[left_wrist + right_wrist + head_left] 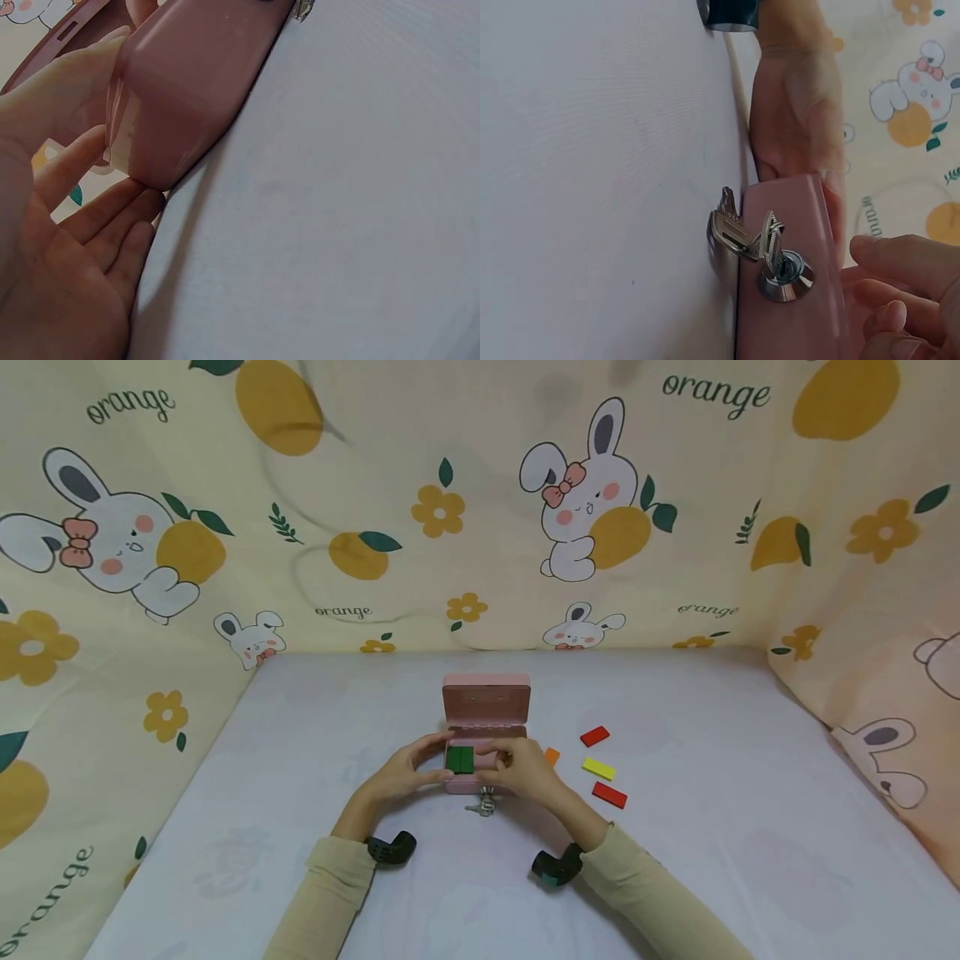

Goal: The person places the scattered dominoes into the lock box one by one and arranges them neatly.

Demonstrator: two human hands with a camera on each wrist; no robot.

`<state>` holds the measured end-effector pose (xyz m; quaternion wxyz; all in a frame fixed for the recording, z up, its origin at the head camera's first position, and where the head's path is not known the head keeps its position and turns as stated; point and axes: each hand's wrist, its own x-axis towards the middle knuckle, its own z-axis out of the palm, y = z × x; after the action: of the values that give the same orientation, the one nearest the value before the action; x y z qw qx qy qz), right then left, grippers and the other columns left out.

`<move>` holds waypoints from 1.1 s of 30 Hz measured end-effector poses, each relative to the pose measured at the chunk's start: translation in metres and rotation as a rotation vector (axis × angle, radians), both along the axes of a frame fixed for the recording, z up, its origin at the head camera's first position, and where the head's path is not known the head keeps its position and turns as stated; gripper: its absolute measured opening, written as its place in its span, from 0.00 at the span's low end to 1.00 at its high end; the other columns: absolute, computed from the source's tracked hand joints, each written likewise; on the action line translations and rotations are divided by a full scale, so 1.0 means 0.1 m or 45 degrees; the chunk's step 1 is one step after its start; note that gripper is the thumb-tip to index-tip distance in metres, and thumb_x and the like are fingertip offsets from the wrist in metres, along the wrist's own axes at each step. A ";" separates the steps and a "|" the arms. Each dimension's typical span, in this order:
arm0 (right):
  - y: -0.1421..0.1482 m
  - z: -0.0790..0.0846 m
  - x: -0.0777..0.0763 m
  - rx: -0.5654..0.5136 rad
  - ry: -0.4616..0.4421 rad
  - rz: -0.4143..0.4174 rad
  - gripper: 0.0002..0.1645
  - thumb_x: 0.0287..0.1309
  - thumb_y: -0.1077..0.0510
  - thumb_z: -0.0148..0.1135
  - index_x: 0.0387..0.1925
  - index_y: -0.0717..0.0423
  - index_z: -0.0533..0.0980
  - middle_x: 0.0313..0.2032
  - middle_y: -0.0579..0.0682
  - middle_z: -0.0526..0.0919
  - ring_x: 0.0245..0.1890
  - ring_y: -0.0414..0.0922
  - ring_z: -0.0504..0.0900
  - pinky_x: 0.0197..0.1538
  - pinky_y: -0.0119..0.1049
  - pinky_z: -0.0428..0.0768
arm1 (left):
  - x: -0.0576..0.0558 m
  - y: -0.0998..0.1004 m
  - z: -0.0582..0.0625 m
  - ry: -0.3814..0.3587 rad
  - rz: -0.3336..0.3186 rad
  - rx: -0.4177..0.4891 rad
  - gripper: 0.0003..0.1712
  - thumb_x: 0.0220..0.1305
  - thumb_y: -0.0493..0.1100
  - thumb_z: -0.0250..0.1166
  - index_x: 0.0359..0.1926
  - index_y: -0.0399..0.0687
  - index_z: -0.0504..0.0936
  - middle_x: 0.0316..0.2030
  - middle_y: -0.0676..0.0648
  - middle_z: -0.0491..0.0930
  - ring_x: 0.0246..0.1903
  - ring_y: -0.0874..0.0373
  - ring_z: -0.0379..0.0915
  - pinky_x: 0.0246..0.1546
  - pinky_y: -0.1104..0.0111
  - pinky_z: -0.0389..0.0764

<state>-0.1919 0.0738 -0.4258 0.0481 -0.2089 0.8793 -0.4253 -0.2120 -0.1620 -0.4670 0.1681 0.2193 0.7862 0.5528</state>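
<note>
A small pink metal cash box [504, 786] stands with its lid [486, 703] raised. Inside, at its left end, lie green blocks [460, 760] side by side. My left hand [405, 770] holds the box's left end, its thumb over the rim in the left wrist view and its fingers against the end wall [161, 112]. Over the right half of the box is my right hand [521, 768], thumb and forefinger apart near the green blocks, pink interior showing between them. Keys [739, 232] hang from the lock [786, 281] in the front wall.
Right of the box, two red blocks [595, 736] and a yellow block [598, 767] lie on the white table [720, 843]. An orange block [552, 756] is partly hidden behind my right hand. A printed cloth [480, 527] rises behind the table.
</note>
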 end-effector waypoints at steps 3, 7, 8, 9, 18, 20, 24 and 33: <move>0.04 0.00 0.02 -0.015 -0.011 -0.005 0.19 0.51 0.59 0.71 0.45 0.63 0.82 0.17 0.46 0.71 0.20 0.36 0.65 0.23 0.23 0.62 | 0.00 0.00 0.00 0.005 -0.004 -0.002 0.41 0.62 0.41 0.66 0.72 0.42 0.58 0.73 0.37 0.57 0.73 0.39 0.52 0.75 0.46 0.53; 0.10 0.00 0.05 -0.027 -0.058 -0.028 0.20 0.52 0.59 0.71 0.47 0.63 0.81 0.19 0.46 0.70 0.22 0.38 0.66 0.24 0.24 0.62 | 0.00 0.01 0.00 0.005 -0.001 -0.007 0.41 0.62 0.42 0.66 0.72 0.41 0.58 0.73 0.36 0.57 0.73 0.39 0.53 0.75 0.46 0.53; 0.12 0.00 0.05 -0.022 -0.064 -0.037 0.20 0.52 0.59 0.71 0.47 0.62 0.81 0.19 0.46 0.70 0.22 0.38 0.66 0.24 0.24 0.63 | 0.00 0.01 0.00 0.002 -0.001 -0.006 0.41 0.62 0.42 0.66 0.72 0.41 0.58 0.73 0.37 0.57 0.73 0.39 0.53 0.75 0.46 0.53; 0.13 -0.01 0.05 -0.014 -0.064 -0.046 0.20 0.51 0.59 0.71 0.47 0.62 0.81 0.19 0.46 0.70 0.23 0.38 0.66 0.24 0.24 0.63 | 0.00 0.01 0.00 0.001 -0.001 -0.004 0.41 0.62 0.42 0.66 0.72 0.42 0.58 0.73 0.37 0.58 0.73 0.39 0.53 0.75 0.46 0.53; 0.25 0.00 0.09 -0.030 -0.070 -0.090 0.18 0.51 0.60 0.71 0.44 0.63 0.82 0.19 0.46 0.69 0.24 0.39 0.66 0.26 0.24 0.62 | -0.01 0.03 0.00 -0.022 -0.002 0.003 0.42 0.61 0.43 0.67 0.72 0.42 0.58 0.73 0.38 0.57 0.74 0.40 0.52 0.75 0.47 0.52; 0.27 0.00 0.11 -0.035 -0.082 -0.106 0.18 0.51 0.60 0.71 0.44 0.63 0.82 0.19 0.46 0.68 0.24 0.39 0.66 0.26 0.24 0.62 | -0.01 0.03 -0.01 -0.019 -0.003 -0.002 0.42 0.61 0.43 0.67 0.72 0.43 0.58 0.73 0.38 0.57 0.74 0.40 0.52 0.75 0.47 0.52; 0.32 -0.01 0.13 -0.039 -0.113 -0.143 0.18 0.51 0.59 0.71 0.45 0.62 0.82 0.20 0.46 0.68 0.25 0.39 0.67 0.26 0.24 0.62 | 0.00 0.03 0.00 -0.021 -0.006 -0.007 0.42 0.61 0.42 0.67 0.72 0.43 0.58 0.74 0.38 0.56 0.74 0.40 0.51 0.75 0.47 0.52; 0.44 0.01 0.15 -0.087 -0.162 -0.227 0.19 0.51 0.59 0.71 0.45 0.64 0.82 0.19 0.45 0.68 0.23 0.38 0.66 0.26 0.25 0.62 | 0.01 0.01 0.02 -0.028 0.014 -0.003 0.42 0.61 0.42 0.67 0.72 0.44 0.58 0.74 0.38 0.57 0.74 0.40 0.51 0.76 0.47 0.51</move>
<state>-0.1768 0.1182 -0.4246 0.0585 -0.1038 0.8745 -0.4701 -0.2107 -0.1608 -0.4652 0.1739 0.2086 0.7861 0.5553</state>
